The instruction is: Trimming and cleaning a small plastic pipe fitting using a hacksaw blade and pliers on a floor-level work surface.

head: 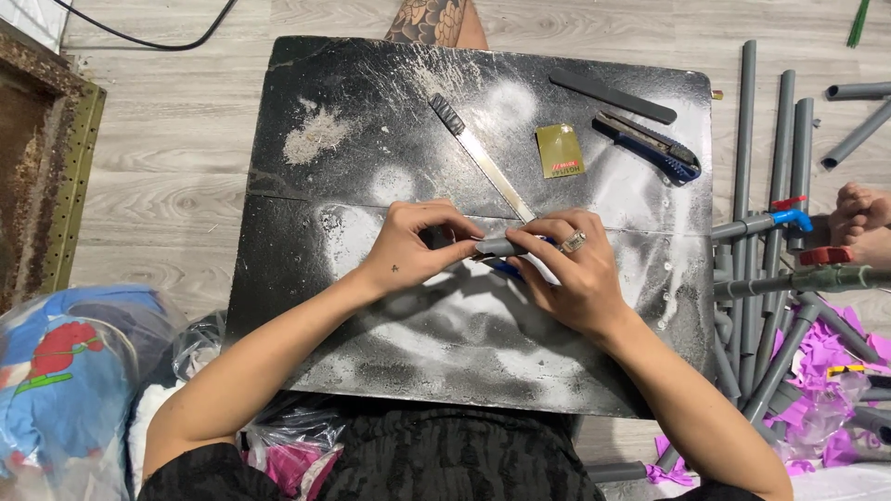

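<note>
Both my hands meet over the middle of a black, white-dusted board (306,83). My left hand (413,250) and my right hand (566,269) together grip a short grey pipe piece (499,247) held level between the fingertips. Something blue (506,270) shows just under the pipe, below my right fingers; I cannot tell what it is. A ring sits on a finger of my right hand. A hacksaw blade (483,158) lies diagonally on the board just beyond my hands.
A blue utility knife (650,146), a black flat file (613,96) and a small gold packet (560,150) lie at the board's far right. Grey pipes with valves (770,223) cover the floor on the right, near someone's foot (858,218). Plastic bags (65,371) sit at left.
</note>
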